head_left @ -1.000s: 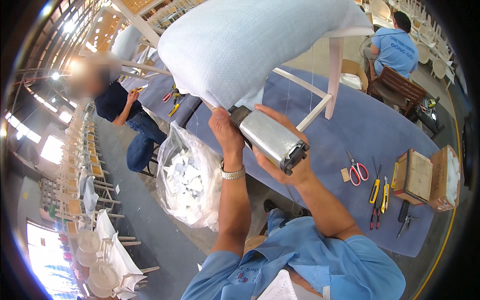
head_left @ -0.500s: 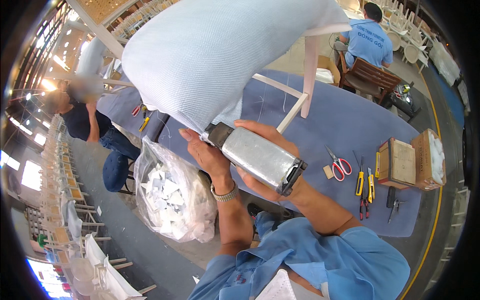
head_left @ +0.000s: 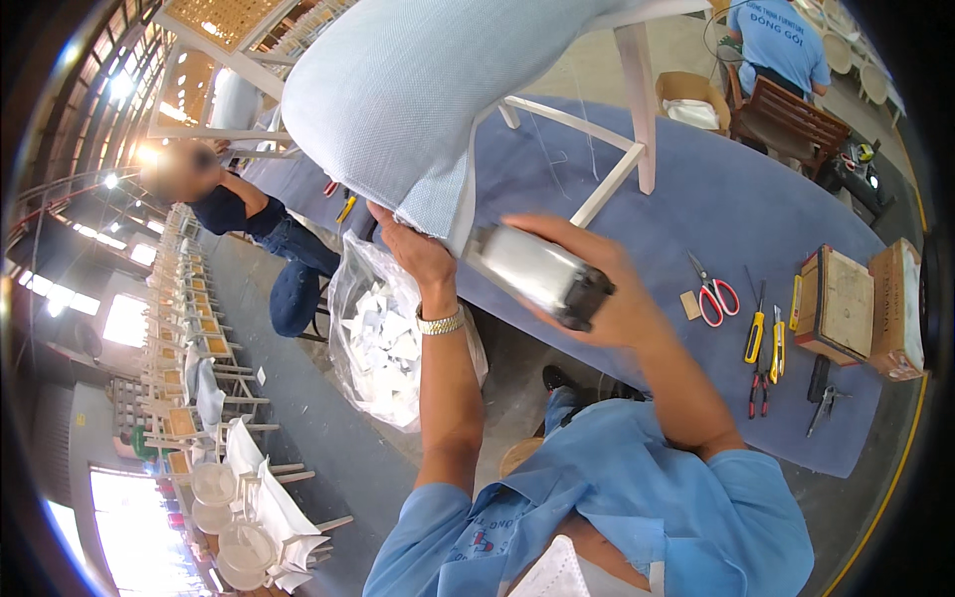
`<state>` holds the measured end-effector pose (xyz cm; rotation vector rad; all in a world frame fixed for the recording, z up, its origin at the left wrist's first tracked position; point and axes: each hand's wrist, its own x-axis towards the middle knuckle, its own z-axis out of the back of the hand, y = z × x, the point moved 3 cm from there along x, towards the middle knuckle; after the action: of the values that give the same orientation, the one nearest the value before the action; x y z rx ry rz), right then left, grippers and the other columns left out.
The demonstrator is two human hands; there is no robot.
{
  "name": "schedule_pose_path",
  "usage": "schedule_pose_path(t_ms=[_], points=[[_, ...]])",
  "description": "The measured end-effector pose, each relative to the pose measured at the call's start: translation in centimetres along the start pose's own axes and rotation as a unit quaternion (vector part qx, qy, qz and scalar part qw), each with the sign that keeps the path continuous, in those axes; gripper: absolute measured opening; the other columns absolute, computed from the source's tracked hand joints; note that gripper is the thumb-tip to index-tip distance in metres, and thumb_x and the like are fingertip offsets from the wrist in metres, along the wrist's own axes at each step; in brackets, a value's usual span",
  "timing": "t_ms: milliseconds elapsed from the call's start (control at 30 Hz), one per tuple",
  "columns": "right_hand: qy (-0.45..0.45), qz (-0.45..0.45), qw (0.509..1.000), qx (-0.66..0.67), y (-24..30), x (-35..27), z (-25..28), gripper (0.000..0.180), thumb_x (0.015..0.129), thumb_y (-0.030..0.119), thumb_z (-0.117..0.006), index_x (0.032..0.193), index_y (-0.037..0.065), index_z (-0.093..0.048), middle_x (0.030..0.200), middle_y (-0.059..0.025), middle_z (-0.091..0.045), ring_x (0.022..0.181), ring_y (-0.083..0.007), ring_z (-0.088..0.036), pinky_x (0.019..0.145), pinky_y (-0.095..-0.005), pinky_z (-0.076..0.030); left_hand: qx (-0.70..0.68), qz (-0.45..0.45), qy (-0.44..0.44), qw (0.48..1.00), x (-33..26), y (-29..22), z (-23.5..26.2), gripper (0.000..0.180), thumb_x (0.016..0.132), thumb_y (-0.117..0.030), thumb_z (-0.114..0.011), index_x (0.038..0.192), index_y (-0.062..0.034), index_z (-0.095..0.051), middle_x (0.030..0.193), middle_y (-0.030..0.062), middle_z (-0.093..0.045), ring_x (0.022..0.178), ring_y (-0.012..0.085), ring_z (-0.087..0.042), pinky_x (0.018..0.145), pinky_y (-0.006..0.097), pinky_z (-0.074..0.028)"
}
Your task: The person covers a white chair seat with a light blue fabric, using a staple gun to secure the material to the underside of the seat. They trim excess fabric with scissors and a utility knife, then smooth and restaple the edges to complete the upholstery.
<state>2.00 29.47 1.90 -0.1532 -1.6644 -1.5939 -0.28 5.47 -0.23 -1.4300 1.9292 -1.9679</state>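
Observation:
A chair padded in pale blue-grey woven fabric [head_left: 398, 109] lies tipped on the table, its pale wooden leg [head_left: 637, 109] on the right side. At the fabric's lower corner my left hand [head_left: 418, 251] is closed on the fabric edge, its fingertips partly hidden behind the cloth. My right hand [head_left: 609, 261] wraps round a silver staple gun [head_left: 529, 267] with a dark rear end. The gun is blurred by motion. Its nose points at the fabric corner, close to my left hand; whether it touches cannot be made out.
On the blue-covered table [head_left: 696, 229] lie red-handled scissors [head_left: 718, 298], a yellow screwdriver [head_left: 755, 336], a yellow cutter [head_left: 777, 343], pliers [head_left: 759, 390] and boxes [head_left: 836, 303]. A plastic bag of scraps [head_left: 383, 338] stands below. Two people [head_left: 781, 45] work nearby; one sits left.
The staple gun has moved off the fabric corner toward the right, now in my right hand alone. My left hand stays at the fabric edge. The whole view has shifted.

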Motion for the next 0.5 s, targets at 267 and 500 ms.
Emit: schedule_pose_path(t_ms=[267,500], points=[[0.079,-0.347,0.886,-0.297,-15.1,-16.5,6.8,0.076,0.077,0.015,-0.073,0.146,0.010,-0.043,0.134,-0.0246,-0.055,0.118,-0.0423,-0.058,0.097,-0.0470,-0.049,-0.063,0.015,-0.034,0.997,-0.8,-2.6,-2.8,0.084,0.105,-0.063,-0.017,0.154,0.0054,-0.018,0.158,0.0161,-0.030,0.142,0.0238,-0.033,0.121,0.036,-0.021],[0.006,-0.391,0.858,-0.333,-27.3,-28.1,6.2,0.070,0.080,0.013,-0.064,0.147,0.012,-0.044,0.136,-0.0308,-0.051,0.115,-0.0466,-0.058,0.100,-0.0500,-0.048,0.001,0.045,-0.038,0.998,-2.2,-4.8,-4.5,0.081,0.102,-0.060,-0.039,0.155,-0.0005,-0.022,0.158,0.0194,-0.029,0.144,0.0321,-0.035,0.122,0.048,-0.023]])
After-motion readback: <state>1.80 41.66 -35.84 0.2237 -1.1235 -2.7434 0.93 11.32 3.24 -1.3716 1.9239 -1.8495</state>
